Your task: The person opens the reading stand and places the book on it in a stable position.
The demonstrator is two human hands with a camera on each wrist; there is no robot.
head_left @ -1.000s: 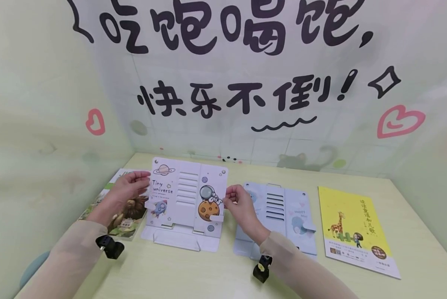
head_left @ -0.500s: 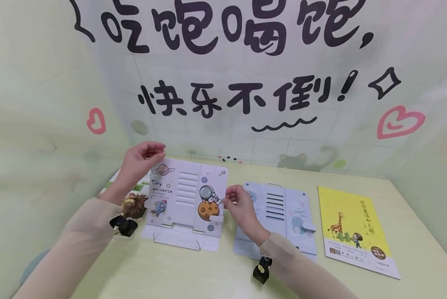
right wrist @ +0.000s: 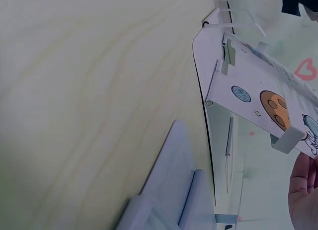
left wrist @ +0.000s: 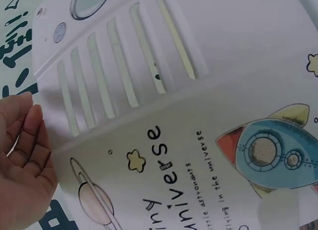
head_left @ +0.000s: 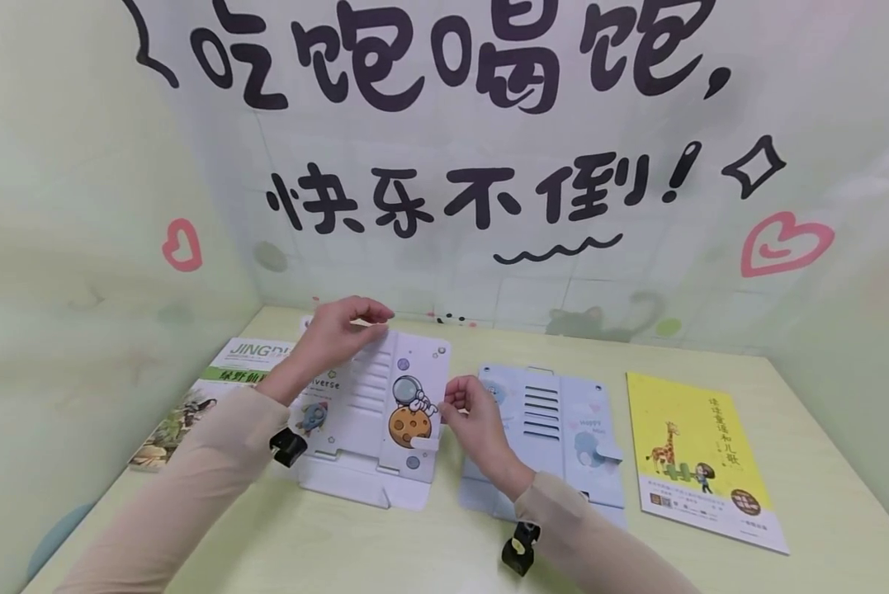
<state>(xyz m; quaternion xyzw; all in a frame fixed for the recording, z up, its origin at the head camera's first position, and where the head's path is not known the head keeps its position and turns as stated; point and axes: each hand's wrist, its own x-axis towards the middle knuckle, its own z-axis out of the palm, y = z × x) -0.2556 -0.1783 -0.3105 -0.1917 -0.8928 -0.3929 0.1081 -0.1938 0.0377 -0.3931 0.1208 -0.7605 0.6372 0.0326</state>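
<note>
A white book stand (head_left: 366,433) printed with an astronaut and a rocket is propped up on the table, its clear page holder at the bottom. My left hand (head_left: 343,330) is at the middle of its top edge, fingertips right at the edge and fingers loosely bent in the left wrist view. The left forearm covers part of the printed left side. With thumb and fingers, my right hand (head_left: 479,421) pinches the stand's right edge. In the right wrist view the stand's back leg (right wrist: 229,138) shows behind the tilted panel.
A pale blue book stand (head_left: 563,462) is just right of the white one, partly behind my right hand. Farther right lies a yellow book (head_left: 700,421). Another book (head_left: 229,375) with a green band is at the left, partly under my left arm. A printed backdrop (head_left: 444,272) rises behind the table.
My left hand has gone from the stand's left edge up to its top left corner, then right along the top edge. My right hand keeps its place at the right edge.
</note>
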